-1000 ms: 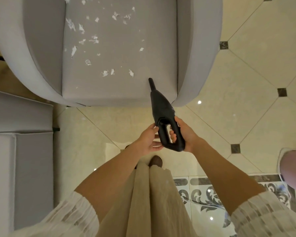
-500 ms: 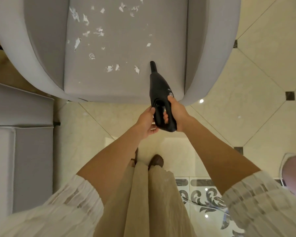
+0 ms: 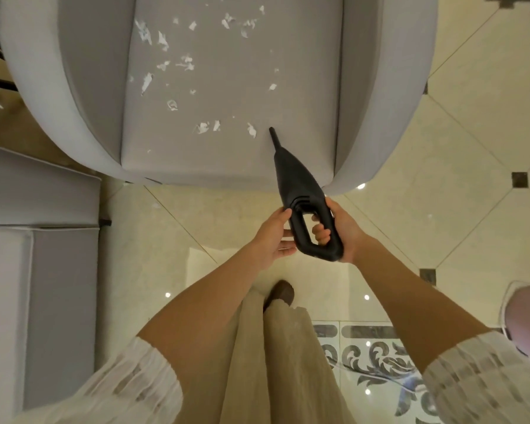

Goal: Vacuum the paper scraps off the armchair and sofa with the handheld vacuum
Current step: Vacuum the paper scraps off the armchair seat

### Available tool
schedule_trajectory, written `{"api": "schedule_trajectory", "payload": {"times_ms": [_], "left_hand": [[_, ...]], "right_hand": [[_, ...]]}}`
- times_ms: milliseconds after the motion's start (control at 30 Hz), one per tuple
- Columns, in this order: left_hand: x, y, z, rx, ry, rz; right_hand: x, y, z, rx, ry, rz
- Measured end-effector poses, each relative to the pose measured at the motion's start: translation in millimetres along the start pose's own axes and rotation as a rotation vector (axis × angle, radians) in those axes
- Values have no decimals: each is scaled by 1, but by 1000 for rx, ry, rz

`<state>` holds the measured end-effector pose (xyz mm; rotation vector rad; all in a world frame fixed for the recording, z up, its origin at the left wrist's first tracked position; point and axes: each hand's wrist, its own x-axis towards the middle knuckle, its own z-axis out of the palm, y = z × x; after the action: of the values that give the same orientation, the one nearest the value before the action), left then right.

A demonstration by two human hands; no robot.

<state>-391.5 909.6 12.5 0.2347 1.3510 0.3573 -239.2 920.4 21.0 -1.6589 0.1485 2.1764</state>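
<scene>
Paper scraps (image 3: 202,127) litter the armchair (image 3: 233,154) seat from ten to twelve o'clock of the handheld vacuum (image 3: 297,185), whose nozzle aims at the nearest scrap, right hand (image 3: 337,231) curled through its handle, left hand (image 3: 273,237) loosely open, steadying the body's side.

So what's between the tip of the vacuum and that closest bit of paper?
Nothing but bare grey seat cushion. In the head view, the vacuum nozzle points just right of the nearest paper scrap, not touching it.
</scene>
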Motion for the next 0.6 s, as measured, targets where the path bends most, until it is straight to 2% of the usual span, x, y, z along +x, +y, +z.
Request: {"api": "schedule_trajectory", "payload": {"times_ms": [200,433,600], "left_hand": [[9,19,-13,-121,23,-5],[36,86,-35,-59,35,18],[39,97,-50,-63,25,-3]], "right_hand": [[9,-8,35,-74,90,-77],[33,-56,86,-67,162,-126],[39,-58,104,-43,201,-127]]}}
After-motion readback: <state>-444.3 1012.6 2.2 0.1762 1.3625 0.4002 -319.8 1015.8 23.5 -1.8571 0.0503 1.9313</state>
